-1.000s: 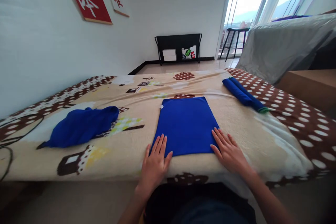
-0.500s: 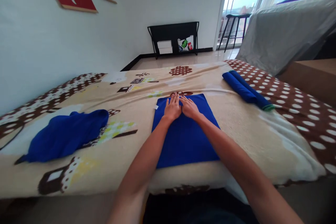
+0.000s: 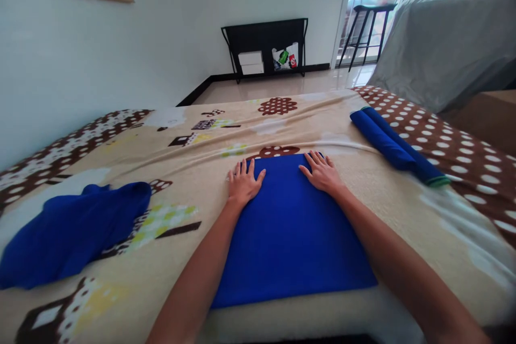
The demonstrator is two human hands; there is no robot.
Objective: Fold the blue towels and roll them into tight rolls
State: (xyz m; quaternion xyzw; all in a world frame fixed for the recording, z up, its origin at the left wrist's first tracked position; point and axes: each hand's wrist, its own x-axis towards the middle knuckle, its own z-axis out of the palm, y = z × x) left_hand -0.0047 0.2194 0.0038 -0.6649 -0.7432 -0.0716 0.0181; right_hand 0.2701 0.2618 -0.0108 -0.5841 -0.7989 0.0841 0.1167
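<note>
A blue cloth (image 3: 290, 236) lies spread flat on the patterned blanket in front of me. My left hand (image 3: 244, 183) rests palm down on its far left corner, fingers spread. On the far right corner lies my right hand (image 3: 322, 172), also flat with its fingers apart. Neither hand grips anything. To the left a crumpled blue cloth (image 3: 76, 228) sits in a loose heap. Two rolled blue cloths (image 3: 397, 145) lie side by side to the right, one with a green edge showing.
The beige blanket (image 3: 193, 274) with brown dotted borders covers the bed. Beyond it stand a black rack (image 3: 264, 37) with white boxes and a dark stool (image 3: 368, 27). A sheet-covered piece (image 3: 447, 37) and a cardboard box (image 3: 484, 121) are at the right.
My hands have moved apart from the middle of the cloth's far part to its two far corners, fingers now spread. The view has shifted closer to the bed.
</note>
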